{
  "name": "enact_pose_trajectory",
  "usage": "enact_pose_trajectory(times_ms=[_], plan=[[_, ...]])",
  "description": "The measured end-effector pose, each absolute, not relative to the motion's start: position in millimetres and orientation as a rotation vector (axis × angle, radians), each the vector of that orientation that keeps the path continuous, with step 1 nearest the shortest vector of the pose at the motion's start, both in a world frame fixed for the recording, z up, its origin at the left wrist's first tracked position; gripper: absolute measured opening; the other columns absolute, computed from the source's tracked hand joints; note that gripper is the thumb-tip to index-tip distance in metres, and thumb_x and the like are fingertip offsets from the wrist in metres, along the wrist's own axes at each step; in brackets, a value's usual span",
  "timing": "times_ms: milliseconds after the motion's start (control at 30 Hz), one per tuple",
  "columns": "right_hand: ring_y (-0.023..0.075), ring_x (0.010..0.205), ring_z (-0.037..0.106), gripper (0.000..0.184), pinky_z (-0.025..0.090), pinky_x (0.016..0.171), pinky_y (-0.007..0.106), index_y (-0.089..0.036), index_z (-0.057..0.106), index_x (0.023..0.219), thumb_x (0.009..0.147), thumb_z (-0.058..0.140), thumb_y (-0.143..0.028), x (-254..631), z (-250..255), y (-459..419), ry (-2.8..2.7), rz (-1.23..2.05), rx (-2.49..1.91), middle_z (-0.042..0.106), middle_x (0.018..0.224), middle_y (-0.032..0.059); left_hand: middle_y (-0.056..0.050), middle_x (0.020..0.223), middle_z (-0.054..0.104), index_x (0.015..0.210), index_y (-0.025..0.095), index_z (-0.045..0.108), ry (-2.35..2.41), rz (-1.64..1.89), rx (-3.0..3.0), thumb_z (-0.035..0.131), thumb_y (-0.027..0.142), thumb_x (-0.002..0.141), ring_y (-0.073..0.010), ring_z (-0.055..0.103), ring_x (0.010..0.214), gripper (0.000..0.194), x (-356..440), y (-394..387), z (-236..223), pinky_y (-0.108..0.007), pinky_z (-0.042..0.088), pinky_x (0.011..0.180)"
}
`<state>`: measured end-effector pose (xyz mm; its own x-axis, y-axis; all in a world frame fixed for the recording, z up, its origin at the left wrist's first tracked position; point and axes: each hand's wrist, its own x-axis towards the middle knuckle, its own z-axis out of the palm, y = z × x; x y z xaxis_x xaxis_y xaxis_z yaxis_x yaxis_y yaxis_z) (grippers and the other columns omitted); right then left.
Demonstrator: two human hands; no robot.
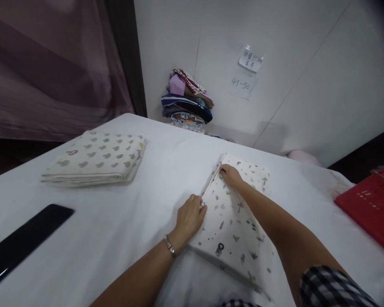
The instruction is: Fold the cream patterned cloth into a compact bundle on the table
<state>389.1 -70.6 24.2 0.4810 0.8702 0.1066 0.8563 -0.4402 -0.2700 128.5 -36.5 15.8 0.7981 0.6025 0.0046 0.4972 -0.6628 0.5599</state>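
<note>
A white cloth point(232, 226) printed with small grey and green figures lies folded in layers in front of me, its long left edge running away from me. My left hand point(189, 216), with a metal band at the wrist, pinches that edge about halfway along. Farther up, near the far left corner, my right hand point(232, 175) grips the same edge between thumb and fingers. A second folded cloth point(99, 155), white with rows of grey shapes, rests at the left, apart from both hands.
Everything lies on a white-covered table point(141, 238). A long black glossy object point(25, 243) is at the left and a red bag point(371, 204) at the right edge. Behind the table, a stack of folded fabrics point(187, 100) stands against the wall point(294, 55), which bears paper notes point(251, 59).
</note>
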Motion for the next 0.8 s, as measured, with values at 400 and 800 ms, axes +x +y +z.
enact_pose_trajectory(times_ms=[400, 800], plan=[[0.0191, 0.102, 0.057, 0.034, 0.042, 0.087, 0.027, -0.023, 0.063, 0.115, 0.087, 0.044, -0.017, 392.5, 37.8, -51.2, -1.721, 0.166, -2.568, 0.061, 0.118, 0.0049, 0.0, 0.087, 0.056, 0.082, 0.02, 0.049, 0.778, 0.344, 2.454, 0.048, 0.024, 0.086, -0.015, 0.053, 0.083, 0.006, 127.9, -35.3, 15.8, -0.028, 0.036, 0.065], [0.0218, 0.109, 0.05, 0.023, 0.045, 0.079, 0.028, -0.02, 0.064, 0.102, 0.089, 0.045, -0.018, 393.0, 47.7, -63.9, -2.004, 0.017, -2.551, 0.058, 0.114, 0.0096, -0.004, 0.086, 0.056, 0.079, 0.018, 0.052, 0.438, 0.563, 2.737, 0.042, 0.013, 0.089, -0.0174, 0.048, 0.079, 0.015, 128.6, -42.0, 15.4, -0.032, 0.038, 0.07]])
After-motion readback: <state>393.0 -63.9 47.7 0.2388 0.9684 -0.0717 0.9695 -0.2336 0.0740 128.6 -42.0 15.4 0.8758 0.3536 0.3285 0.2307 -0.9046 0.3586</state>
